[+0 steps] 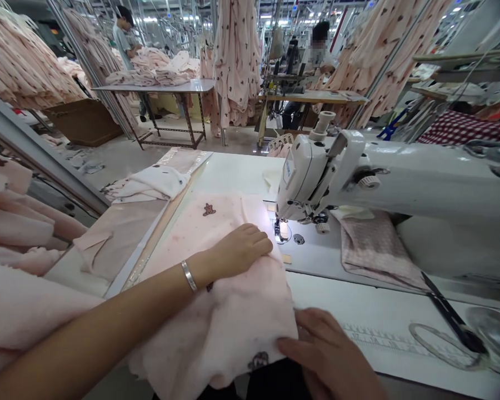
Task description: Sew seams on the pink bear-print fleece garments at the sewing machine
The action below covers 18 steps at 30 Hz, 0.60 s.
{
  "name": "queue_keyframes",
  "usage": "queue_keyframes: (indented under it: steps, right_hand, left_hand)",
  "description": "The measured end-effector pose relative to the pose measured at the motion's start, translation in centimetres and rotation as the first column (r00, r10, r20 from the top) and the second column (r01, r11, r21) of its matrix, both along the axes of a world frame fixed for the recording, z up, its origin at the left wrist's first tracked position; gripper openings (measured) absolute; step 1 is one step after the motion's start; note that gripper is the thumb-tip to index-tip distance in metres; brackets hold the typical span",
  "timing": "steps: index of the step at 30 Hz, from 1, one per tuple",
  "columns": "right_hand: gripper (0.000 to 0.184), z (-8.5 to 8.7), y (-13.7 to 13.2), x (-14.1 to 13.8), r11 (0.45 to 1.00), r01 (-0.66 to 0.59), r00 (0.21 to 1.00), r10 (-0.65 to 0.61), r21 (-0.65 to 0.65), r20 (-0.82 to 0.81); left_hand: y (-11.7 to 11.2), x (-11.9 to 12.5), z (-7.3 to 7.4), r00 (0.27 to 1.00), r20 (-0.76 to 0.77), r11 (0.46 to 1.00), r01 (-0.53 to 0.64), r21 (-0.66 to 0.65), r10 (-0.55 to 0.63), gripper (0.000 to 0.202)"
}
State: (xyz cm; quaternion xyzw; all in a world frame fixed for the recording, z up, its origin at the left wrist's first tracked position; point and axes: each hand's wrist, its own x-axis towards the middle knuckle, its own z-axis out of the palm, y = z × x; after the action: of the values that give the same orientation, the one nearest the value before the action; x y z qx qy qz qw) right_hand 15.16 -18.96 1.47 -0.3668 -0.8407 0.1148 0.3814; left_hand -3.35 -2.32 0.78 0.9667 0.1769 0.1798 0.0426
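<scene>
My left hand (237,251) lies flat on a soft pale pink printed fabric (229,328) spread over the sewing table, with a metal bangle (189,275) on its wrist. A small brown bear motif (209,209) shows just beyond my fingers. My right hand (325,355) is at the lower right edge of the fabric and seems to hold that edge. The fabric's far end reaches close to the presser foot (281,230) of a white industrial sewing machine (312,180), to the right of my left hand.
Black-handled shears (450,314) and a folded pink garment piece (377,250) lie right of the machine. Stacked pink garments lie at left. Beyond, pink garments hang from racks, and co-workers stand at a table and a machine.
</scene>
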Motion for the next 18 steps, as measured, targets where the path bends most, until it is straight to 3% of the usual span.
queue_keyframes:
  steps: [3, 7, 10, 13, 18]
  right_hand:
    - [0.030, -0.8, 1.9, 1.8, 0.989, 0.009, 0.984, -0.035, 0.148, 0.176]
    - [0.029, -2.0, 2.4, 1.9, 0.994, 0.021, 0.982, -0.040, 0.105, 0.182]
    - [0.027, -1.9, 2.2, 1.4, 0.991, 0.010, 0.981, -0.036, 0.135, 0.191]
    - [0.028, -1.4, 2.1, 0.8, 0.989, 0.022, 0.977, -0.053, 0.149, 0.207]
    - [0.024, -0.8, 1.9, 0.7, 0.983, 0.063, 0.995, -0.076, 0.170, 0.072]
  left_hand:
    - [-0.1, 0.5, 1.1, 0.999, -0.050, 1.000, 0.004, -0.022, -0.006, 0.018]
    - [-0.4, 1.5, 2.5, 0.985, -0.152, 0.985, -0.107, -0.133, 0.086, 0.019]
    - [-0.5, 2.2, 3.1, 0.966, -0.216, 0.958, -0.190, -0.214, 0.143, 0.018]
    - [-0.7, 2.5, 3.2, 0.958, -0.230, 0.942, -0.230, -0.245, 0.174, 0.014]
    - [-0.9, 2.5, 2.6, 0.955, -0.208, 0.935, -0.262, -0.240, 0.214, 0.012]
